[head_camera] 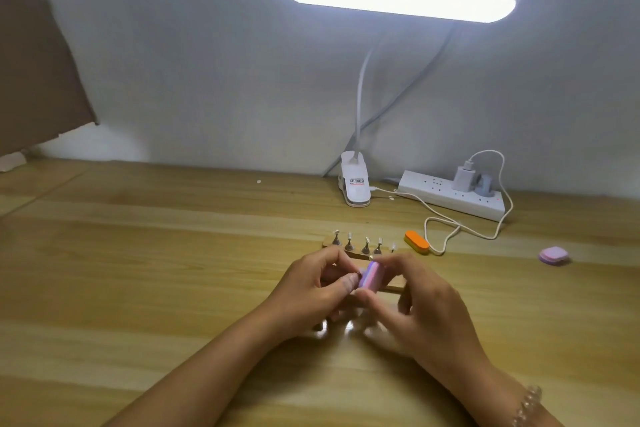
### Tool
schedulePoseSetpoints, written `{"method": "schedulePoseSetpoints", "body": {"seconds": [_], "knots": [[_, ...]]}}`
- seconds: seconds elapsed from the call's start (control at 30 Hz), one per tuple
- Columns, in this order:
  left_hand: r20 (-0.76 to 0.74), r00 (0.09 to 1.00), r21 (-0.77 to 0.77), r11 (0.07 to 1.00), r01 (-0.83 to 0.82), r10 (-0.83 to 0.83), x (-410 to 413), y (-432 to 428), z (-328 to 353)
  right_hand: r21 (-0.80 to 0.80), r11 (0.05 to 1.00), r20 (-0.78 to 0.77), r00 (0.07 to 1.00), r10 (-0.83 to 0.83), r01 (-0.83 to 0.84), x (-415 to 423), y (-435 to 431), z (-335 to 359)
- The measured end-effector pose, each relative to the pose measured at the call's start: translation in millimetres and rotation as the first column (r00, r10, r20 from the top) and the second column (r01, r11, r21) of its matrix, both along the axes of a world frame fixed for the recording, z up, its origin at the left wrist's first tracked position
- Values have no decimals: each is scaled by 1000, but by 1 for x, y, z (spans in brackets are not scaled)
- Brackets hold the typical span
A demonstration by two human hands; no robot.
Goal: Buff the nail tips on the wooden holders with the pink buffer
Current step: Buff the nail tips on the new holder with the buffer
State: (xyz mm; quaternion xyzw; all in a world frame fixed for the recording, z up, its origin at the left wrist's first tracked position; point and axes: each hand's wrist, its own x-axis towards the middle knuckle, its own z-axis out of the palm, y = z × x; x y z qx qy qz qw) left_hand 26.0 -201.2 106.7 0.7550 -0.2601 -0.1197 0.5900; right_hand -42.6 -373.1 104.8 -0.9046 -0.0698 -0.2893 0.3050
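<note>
The pink buffer [369,274] is a small pink and lilac block held upright between my hands, above the wooden table. My right hand [415,308] grips it with thumb and fingers. My left hand [317,284] pinches something small against the buffer's left face; the item itself is hidden by my fingertips. Behind my hands lies a wooden holder [341,250] carrying several clear nail tips on small metal stands [366,246]. A second wooden holder [394,287] shows partly under my right hand.
An orange buffer block [417,242] lies right of the holder. A lilac pad [553,255] sits at the far right. A white clip lamp [355,184], a power strip [453,196] and a looping white cable [450,229] occupy the back.
</note>
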Motion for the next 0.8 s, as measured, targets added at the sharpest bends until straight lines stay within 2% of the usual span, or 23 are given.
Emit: {"method": "schedulePoseSetpoints", "body": {"seconds": [0.1,0.23,0.37,0.5,0.63,0.73,0.8], "knots": [[-9,999,-21,999,30,-30,-2,-1,2,155,987,42,998,-46,39,4,-9,0],[6,1000,-25,1000,7,-7,0,0,1,-1,999,9,999,52,-52,-1,1,-1],[15,1000,-23,1000,18,-18,0,0,0,-26,1000,-16,1000,13,-14,-1,0,1],[20,1000,-14,1000,24,-24,2,1,-2,-133,988,-7,997,81,-81,-6,7,3],[50,998,2,1000,29,-29,3,1,-4,64,998,-19,1000,8,-6,0,-2,5],[41,998,-31,999,42,-41,2,1,-2,252,968,-5,1000,13,-12,2,-5,6],[52,997,-44,998,53,-51,1,0,-1,322,947,-21,1000,8,0,2,-5,5]]}}
